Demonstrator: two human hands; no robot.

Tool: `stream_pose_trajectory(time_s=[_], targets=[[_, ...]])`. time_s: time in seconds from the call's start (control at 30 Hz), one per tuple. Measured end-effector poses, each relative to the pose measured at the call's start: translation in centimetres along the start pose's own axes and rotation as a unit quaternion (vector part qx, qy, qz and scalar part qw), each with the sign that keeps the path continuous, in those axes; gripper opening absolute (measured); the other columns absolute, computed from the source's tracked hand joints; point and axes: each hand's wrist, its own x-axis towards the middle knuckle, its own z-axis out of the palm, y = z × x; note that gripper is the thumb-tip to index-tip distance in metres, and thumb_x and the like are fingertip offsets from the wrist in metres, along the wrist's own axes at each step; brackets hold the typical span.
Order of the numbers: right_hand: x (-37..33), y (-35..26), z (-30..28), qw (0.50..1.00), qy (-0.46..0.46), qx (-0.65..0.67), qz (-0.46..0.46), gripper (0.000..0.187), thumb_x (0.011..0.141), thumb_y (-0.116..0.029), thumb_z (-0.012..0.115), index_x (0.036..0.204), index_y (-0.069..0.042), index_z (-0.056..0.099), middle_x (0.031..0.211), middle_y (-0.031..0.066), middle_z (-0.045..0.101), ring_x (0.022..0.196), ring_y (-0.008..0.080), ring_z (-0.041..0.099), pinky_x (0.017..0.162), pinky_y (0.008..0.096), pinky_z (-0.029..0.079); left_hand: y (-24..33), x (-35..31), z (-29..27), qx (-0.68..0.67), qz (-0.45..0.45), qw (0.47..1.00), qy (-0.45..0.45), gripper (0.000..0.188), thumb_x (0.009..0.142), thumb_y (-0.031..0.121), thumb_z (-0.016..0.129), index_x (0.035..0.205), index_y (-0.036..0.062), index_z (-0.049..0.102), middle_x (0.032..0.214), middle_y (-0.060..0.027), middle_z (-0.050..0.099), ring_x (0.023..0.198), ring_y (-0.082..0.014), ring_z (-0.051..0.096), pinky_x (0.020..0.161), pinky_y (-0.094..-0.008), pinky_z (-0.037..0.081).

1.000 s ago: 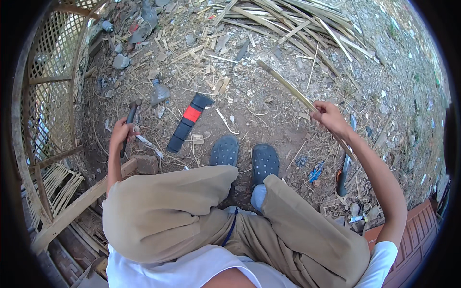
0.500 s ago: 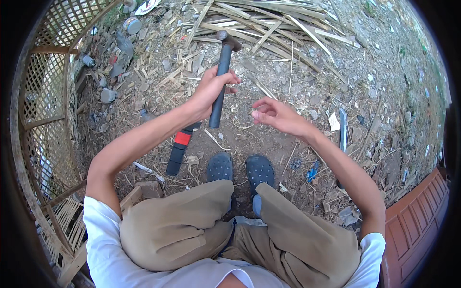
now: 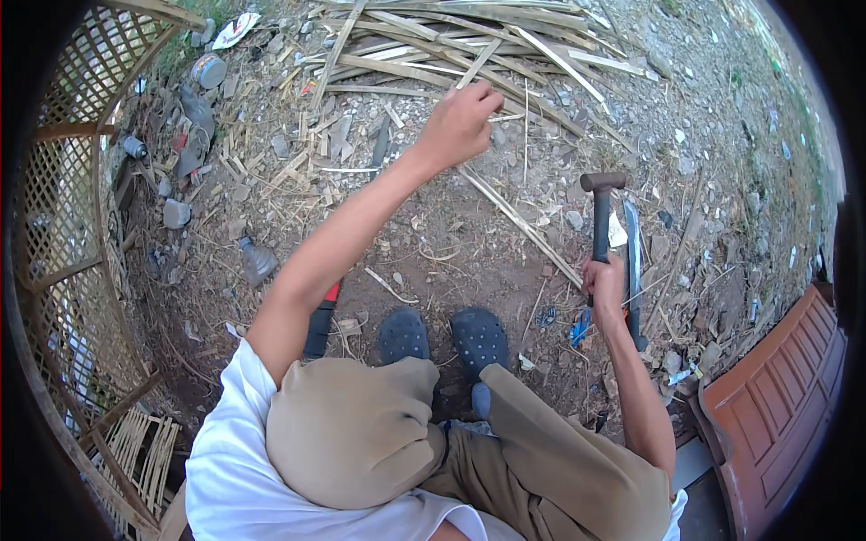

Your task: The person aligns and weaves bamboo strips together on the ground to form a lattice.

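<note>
While our right hand (image 3: 603, 281) clenches a hammer (image 3: 601, 215) by its handle, head up, just right of our shoes (image 3: 442, 335), our left hand (image 3: 462, 122) reaches far beyond them, fingers pinched on a bamboo strip (image 3: 523, 224) at the pile (image 3: 469, 50).

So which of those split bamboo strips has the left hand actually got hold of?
The long strip running diagonally from the left hand down toward the right hand. It lies apart from the heaped strips beyond.
</note>
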Motion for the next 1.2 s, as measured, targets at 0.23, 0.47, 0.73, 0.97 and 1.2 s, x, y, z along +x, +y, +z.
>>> stream_pose_trajectory(time_s=[0.23, 0.47, 0.73, 0.97, 1.2], targets=[[-0.8, 3.5, -4.4, 0.997, -0.013, -0.019, 0.076, 0.009, 0.082, -0.011, 0.059, 0.079, -0.006, 0.052, 0.059, -0.0019, 0.045, 0.046, 0.0113, 0.041, 0.043, 0.0314, 0.03, -15.4, -1.1, -3.0, 0.257, -0.013, 0.961, -0.1, 0.049, 0.085, -0.001, 0.069, 0.131, 0.0114, 0.059, 0.125, -0.0082, 0.061, 0.122, -0.0315, 0.062, 0.094, -0.0555, 0.049], [-0.4, 2.7, -1.4, 0.994, -0.04, 0.014, 0.102, 0.011, 0.082, -0.009, 0.06, 0.078, -0.005, 0.05, 0.06, -0.0004, 0.046, 0.046, 0.0119, 0.041, 0.043, 0.0315, 0.031, -14.9, -2.5, -5.4, 0.292, 0.033, 0.938, -0.182, 0.039, 0.089, 0.006, 0.068, 0.127, 0.0061, 0.058, 0.123, -0.0084, 0.061, 0.122, -0.0278, 0.061, 0.094, -0.0477, 0.045], [1.1, 0.0, 1.1, 0.993, -0.069, -0.095, 0.031, 0.012, 0.081, -0.011, 0.061, 0.077, -0.005, 0.051, 0.058, -0.0016, 0.045, 0.045, 0.0116, 0.043, 0.043, 0.0316, 0.031, -12.1, -7.9, -8.6, 0.064, -0.06, 0.976, -0.199, 0.024, 0.093, 0.014, 0.055, 0.109, -0.0011, 0.047, 0.111, -0.0215, 0.051, 0.108, -0.0419, 0.055, 0.093, -0.0506, 0.047], [1.8, -2.9, 4.0, 0.989, -0.145, 0.019, 0.035, 0.011, 0.081, -0.011, 0.06, 0.077, -0.006, 0.051, 0.058, -0.0021, 0.043, 0.043, 0.0103, 0.039, 0.041, 0.0311, 0.031, -5.6, -14.5, -11.0, 0.024, -0.193, 0.977, -0.09, 0.021, 0.095, 0.018, 0.052, 0.098, -0.0022, 0.057, 0.09, -0.0234, 0.061, 0.083, -0.047, 0.058, 0.083, -0.0535, 0.05], [2.6, -11.7, 5.2, 0.898, -0.282, 0.333, 0.05, 0.018, 0.096, -0.014, 0.059, 0.081, -0.011, 0.049, 0.058, -0.0063, 0.036, 0.042, 0.0051, 0.03, 0.041, 0.0279, 0.026, -4.3, -21.2, -10.5, -0.383, -0.463, 0.798, 0.032, 0.036, 0.105, 0.032, 0.051, 0.088, 0.0026, 0.062, 0.068, -0.0022, 0.051, 0.06, -0.0168, 0.048, 0.06, -0.0344, 0.04]])
